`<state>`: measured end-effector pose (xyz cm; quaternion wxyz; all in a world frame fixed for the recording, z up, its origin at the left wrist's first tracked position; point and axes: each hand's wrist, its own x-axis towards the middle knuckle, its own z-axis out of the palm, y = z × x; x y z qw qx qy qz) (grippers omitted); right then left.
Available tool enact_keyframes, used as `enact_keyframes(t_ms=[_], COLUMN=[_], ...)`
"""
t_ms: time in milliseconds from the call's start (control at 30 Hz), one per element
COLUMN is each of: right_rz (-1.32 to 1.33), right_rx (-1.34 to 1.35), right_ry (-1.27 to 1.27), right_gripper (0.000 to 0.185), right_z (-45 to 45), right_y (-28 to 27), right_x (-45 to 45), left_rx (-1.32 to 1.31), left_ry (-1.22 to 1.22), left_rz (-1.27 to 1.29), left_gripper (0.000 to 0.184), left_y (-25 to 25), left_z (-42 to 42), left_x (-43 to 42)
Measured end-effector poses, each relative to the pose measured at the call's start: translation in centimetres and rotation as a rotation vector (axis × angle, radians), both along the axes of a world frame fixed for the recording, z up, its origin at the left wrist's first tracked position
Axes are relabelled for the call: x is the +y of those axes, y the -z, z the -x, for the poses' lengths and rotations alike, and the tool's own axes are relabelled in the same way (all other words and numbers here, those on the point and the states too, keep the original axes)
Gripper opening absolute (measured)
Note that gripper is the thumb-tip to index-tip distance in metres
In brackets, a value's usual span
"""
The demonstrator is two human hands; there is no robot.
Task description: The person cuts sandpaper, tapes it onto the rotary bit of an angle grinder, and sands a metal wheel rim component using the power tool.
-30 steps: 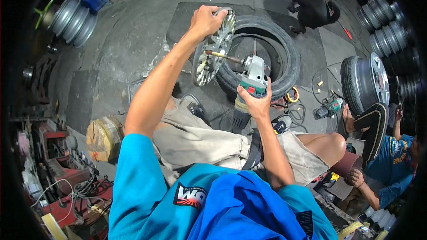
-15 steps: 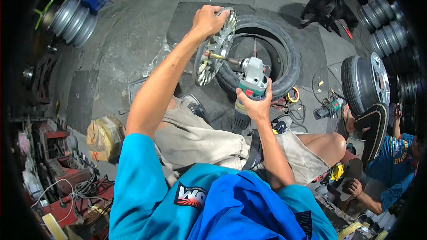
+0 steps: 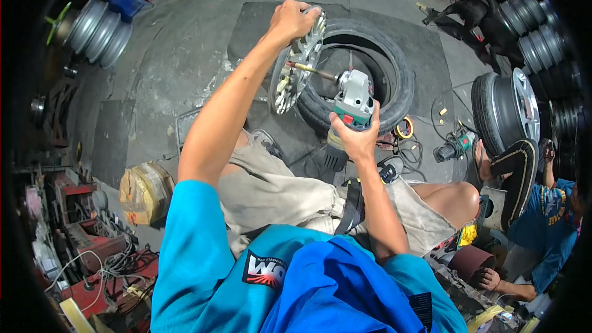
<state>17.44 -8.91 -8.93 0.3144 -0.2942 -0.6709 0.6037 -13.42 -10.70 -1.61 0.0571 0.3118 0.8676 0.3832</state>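
My left hand [image 3: 294, 21] is closed on the upper rim of an alloy wheel [image 3: 312, 44], which stands on edge with its spokes facing right. My right hand [image 3: 360, 139] is wrapped around a grey and green angle grinder [image 3: 354, 89]. From the grinder's head a long thin shaft [image 3: 322, 74] reaches left, its yellowish tip among the spokes; whether the tip touches metal I cannot tell. Behind the grinder, a bare tyre [image 3: 402, 80] lies flat on the floor, partly hidden by the wheel and the tool.
On the right are a roll of tape [image 3: 404, 127], a second grinder [image 3: 455, 147] with cables and a tyred wheel [image 3: 487, 114]. A black dog [image 3: 475, 15] is near stacked rims [image 3: 536, 49]. A co-worker [image 3: 542, 222] sits at lower right. A taped roll [image 3: 146, 192] is at left.
The wheel and grinder have shifted slightly in view, with both hands keeping their hold. The dog has moved right. Near the co-worker's hand, a reddish-brown round piece has turned.
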Motion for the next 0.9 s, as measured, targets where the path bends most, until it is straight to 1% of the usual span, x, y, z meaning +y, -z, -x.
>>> enact_keyframes(t_ms=[67,133,167,267,333,400,433,467,533,567,700,800,867,900], right_rz=[-0.097,-0.095,-0.011,0.061,-0.012,-0.021,0.011,0.043,0.063,0.075,0.135,0.185,0.219,0.207], right_rx=[0.026,0.000,0.020,-0.003,-0.072,-0.103,-0.081,-0.061,-0.075,-0.081,-0.063,-0.032,-0.013,-0.031], right_ry=[0.018,0.006,0.037,0.040,0.082,0.097,0.082,0.066,0.062,0.077,0.088,0.088,0.071,0.073], right_gripper=[0.066,0.065,0.066,0.067,0.067,0.068,0.069,0.069,0.070,0.070,0.072,0.074,0.075,0.076], right_z=[0.1,-0.2,-0.4,-1.2,-2.0,-2.3,-2.3,-2.4,-2.5,-2.4,-2.5,-2.4,-2.6,-2.6], right_y=[-0.2,0.1,-0.4,0.0,0.8,2.0,2.5,2.8,3.2,3.3,4.3,4.8,5.2,5.5], right_x=[0.0,0.0,-0.5,0.1,0.6,1.2,1.5,1.6,1.6,1.6,2.1,2.2,2.3,2.4], left_rx=[0.001,0.007,0.004,0.004,0.009,0.202,0.251,0.251,0.094,0.120,0.124,0.180,0.071,0.072], left_ry=[-0.008,-0.026,-0.046,-0.047,-0.025,0.133,0.195,0.199,0.117,0.096,0.088,0.173,0.270,0.269], left_rz=[0.023,0.045,0.035,0.040,0.056,0.142,0.082,0.086,0.153,0.149,0.181,0.144,0.139,0.141], left_gripper=[0.043,0.044,0.045,0.048,0.050,0.054,0.053,0.053,0.047,0.043,0.043,0.039,0.036,0.036], left_y=[-0.1,-0.2,-0.3,-0.5,-0.8,-0.1,0.3,0.1,-0.5,-0.7,-2.1,-3.5,-4.1,-4.1], left_z=[0.0,0.6,0.7,1.6,1.7,2.0,1.9,1.3,0.5,0.2,-1.3,-2.0,-1.9,-1.6], left_x=[0.4,0.6,0.8,0.3,-0.3,-1.6,-3.0,-3.2,-3.6,-3.7,-4.7,-6.1,-6.3,-6.1])
